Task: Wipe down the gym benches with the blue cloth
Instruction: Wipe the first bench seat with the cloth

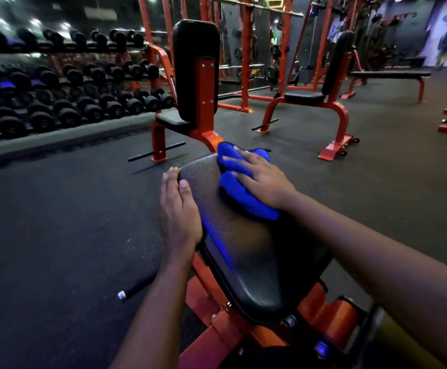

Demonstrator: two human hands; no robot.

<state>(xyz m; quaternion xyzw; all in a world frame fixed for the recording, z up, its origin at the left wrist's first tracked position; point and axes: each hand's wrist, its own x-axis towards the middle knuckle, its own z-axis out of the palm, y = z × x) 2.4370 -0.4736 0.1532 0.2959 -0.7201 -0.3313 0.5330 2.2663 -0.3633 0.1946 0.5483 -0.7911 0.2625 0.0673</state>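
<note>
Your black padded gym bench (257,262) on its orange frame fills the centre and lower frame. The folded blue microfibre cloth (243,198) lies on its far end under your right hand (262,179), grip open, fingers flat. Your left hand (179,209) grips the pad's left edge. White lettering (173,87) on the orange upright seat (195,75) beyond is unreadable.

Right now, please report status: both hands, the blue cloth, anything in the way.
Right hand flat, pressing crumpled blue cloth onto black padded bench cushion. Left hand grips cushion's left edge. Nothing obstructing cushion.
</note>
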